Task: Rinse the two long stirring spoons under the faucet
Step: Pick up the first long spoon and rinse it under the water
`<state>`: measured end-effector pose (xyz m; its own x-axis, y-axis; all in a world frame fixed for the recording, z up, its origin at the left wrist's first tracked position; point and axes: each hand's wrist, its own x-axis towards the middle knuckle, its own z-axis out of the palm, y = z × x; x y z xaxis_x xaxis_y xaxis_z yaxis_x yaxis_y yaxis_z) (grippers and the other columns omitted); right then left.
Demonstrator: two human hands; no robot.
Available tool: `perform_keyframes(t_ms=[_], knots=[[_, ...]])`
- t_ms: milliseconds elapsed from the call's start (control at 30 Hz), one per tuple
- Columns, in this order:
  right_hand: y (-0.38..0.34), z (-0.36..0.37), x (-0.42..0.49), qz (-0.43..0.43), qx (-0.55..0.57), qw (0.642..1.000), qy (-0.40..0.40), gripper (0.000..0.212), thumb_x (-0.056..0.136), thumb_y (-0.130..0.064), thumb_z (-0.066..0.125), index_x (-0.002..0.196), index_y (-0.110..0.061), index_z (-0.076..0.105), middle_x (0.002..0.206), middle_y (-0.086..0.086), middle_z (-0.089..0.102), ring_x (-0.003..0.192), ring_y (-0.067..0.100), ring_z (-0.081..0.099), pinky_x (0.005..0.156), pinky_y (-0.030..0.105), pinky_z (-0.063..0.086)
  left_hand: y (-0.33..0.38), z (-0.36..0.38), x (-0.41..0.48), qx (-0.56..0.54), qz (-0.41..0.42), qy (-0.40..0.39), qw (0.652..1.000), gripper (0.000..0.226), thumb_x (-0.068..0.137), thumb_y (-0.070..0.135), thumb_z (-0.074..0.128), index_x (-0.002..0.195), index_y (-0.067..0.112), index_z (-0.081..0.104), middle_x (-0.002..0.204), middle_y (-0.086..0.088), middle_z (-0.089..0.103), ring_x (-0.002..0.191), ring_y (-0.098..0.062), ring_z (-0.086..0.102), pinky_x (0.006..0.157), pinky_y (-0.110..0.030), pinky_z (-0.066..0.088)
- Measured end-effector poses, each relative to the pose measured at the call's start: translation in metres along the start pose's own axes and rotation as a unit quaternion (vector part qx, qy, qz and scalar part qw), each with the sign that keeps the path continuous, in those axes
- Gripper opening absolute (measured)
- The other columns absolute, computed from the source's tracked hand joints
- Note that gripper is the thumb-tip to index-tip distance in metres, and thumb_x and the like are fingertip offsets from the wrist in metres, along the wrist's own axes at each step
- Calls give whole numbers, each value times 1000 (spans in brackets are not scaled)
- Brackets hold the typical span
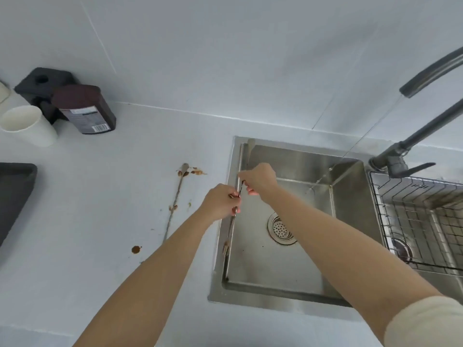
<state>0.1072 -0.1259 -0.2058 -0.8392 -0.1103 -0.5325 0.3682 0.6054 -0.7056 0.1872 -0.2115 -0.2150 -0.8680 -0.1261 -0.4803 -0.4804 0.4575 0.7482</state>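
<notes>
Item 1 — long stirring spoon (pixel 230 231), soiled, held lengthwise over the left rim of the sink (pixel 250 299). I log the left hand (pixel 221 202) gripping mid-handle and the right hand (pixel 258 179) pinching just above it.
Item 2 — second stirring spoon (pixel 176 196), flat on the worktop (pixel 125 184) beside the sink, among brown spills (pixel 136 249).
Item 3: faucet (pixel 426 73), with a thin stream falling into the basin, apart from both spoons.
</notes>
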Motion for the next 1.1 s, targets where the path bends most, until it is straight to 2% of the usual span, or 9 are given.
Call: perform_keyframes(t_ms=[233, 333, 400, 567, 633, 733, 833, 967, 1100], knots=[[47, -86, 8, 16, 34, 999, 38, 25, 81, -3, 52, 56, -7, 51, 56, 8, 55, 51, 19, 53, 72, 36, 56, 55, 61, 27, 57, 62, -73, 994, 16, 91, 8, 49, 89, -1, 61, 96, -26, 69, 60, -17, 60, 57, -19, 44], [68, -116, 10, 23, 65, 997, 41, 24, 83, -1, 54, 60, -7, 52, 57, 7, 55, 50, 16, 52, 60, 28, 53, 69, 89, 38, 71, 88, -83, 990, 18, 90, 7, 50, 93, -6, 63, 93, -24, 71, 45, 0, 57, 46, -10, 42], [81, -134, 12, 25, 87, 995, 42, 24, 83, 1, 54, 61, -8, 53, 58, 6, 55, 48, 14, 52, 54, 23, 51, 78, 106, 45, 66, 92, -96, 989, 18, 90, 6, 50, 89, -5, 63, 89, -22, 71, 45, 0, 55, 46, -12, 43], [106, -173, 22, 46, 140, 989, -11, 22, 81, 4, 59, 62, -7, 57, 57, 5, 51, 38, 8, 46, 42, 14, 44, 92, 136, 56, 55, 92, -120, 987, 31, 89, 7, 51, 61, 19, 50, 60, 1, 59, 40, 5, 53, 44, -11, 43], [114, -188, 28, 50, 151, 987, -16, 5, 80, -4, 66, 78, -4, 62, 63, 5, 54, 49, 9, 50, 50, 17, 49, 94, 142, 58, 61, 84, -124, 987, 31, 90, 7, 50, 61, 20, 49, 60, 3, 58, 45, 2, 56, 44, -9, 43], [118, -211, 41, 46, 217, 975, -11, 31, 83, -12, 66, 109, 0, 56, 79, 6, 57, 74, 15, 55, 78, 32, 54, 95, 146, 58, 70, 75, -132, 986, 32, 90, 6, 50, 61, 20, 50, 60, 4, 58, 44, 2, 53, 46, -10, 42], [113, -227, 53, 46, 311, 949, -34, 34, 90, -14, 56, 119, 1, 52, 92, 8, 57, 96, 24, 55, 100, 38, 43, 100, 145, 60, 74, 66, -147, 984, 30, 90, 7, 50, 62, 18, 51, 61, 3, 58, 41, 4, 53, 42, -6, 40], [103, -234, 72, 42, 409, 909, -60, 15, 94, -15, 48, 92, -3, 57, 85, 11, 60, 80, 22, 61, 84, 32, 50, 107, 131, 64, 111, 70, -157, 979, 28, 91, 8, 50, 64, 16, 54, 63, 4, 59, 54, -4, 57, 50, -8, 46], [95, -233, 86, 37, 444, 892, -79, 19, 95, -10, 42, 85, -4, 58, 68, 8, 71, 71, 20, 67, 70, 29, 55, 115, 110, 72, 178, 82, -134, 971, 22, 90, 11, 51, 69, 14, 57, 60, 7, 58, 52, -3, 53, 59, -16, 43]])
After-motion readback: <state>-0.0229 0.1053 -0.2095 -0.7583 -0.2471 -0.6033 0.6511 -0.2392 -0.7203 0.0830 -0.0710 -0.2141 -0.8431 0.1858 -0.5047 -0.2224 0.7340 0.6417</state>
